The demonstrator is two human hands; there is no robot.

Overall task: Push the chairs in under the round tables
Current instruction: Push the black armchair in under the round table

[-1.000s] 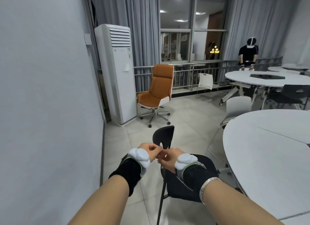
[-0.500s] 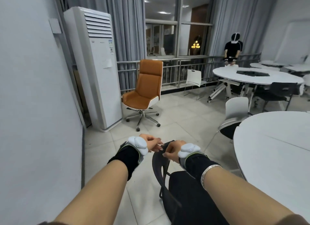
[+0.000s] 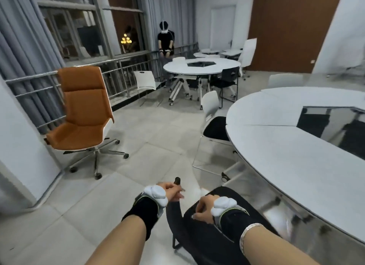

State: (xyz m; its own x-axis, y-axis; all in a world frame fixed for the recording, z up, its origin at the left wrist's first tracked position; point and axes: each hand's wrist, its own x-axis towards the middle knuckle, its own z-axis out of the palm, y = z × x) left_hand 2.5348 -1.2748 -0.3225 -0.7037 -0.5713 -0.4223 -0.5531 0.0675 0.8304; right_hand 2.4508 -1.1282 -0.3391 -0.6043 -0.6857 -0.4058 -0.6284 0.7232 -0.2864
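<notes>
A black chair [image 3: 199, 239] stands right in front of me, beside the near round white table [image 3: 292, 156]. My left hand [image 3: 171, 191] grips the top edge of its backrest at the left. My right hand [image 3: 204, 206] is closed on the backrest further right, above the seat. Both wrists carry black bands with white pods. A white chair with a black seat [image 3: 212, 114] sits partly tucked at the table's far left side. A second round table [image 3: 201, 66] stands further back with a black chair [image 3: 229, 77] at it.
An orange swivel office chair [image 3: 85, 114] stands on the tiled floor at the left, near a railing and curtained windows. A white chair [image 3: 145, 80] stands by the railing. A person in black [image 3: 166, 41] stands behind the far table. Open floor lies between.
My view has swung right, away from the wall and air conditioner. The black chair has turned toward the near table, and my hands have spread apart along its backrest.
</notes>
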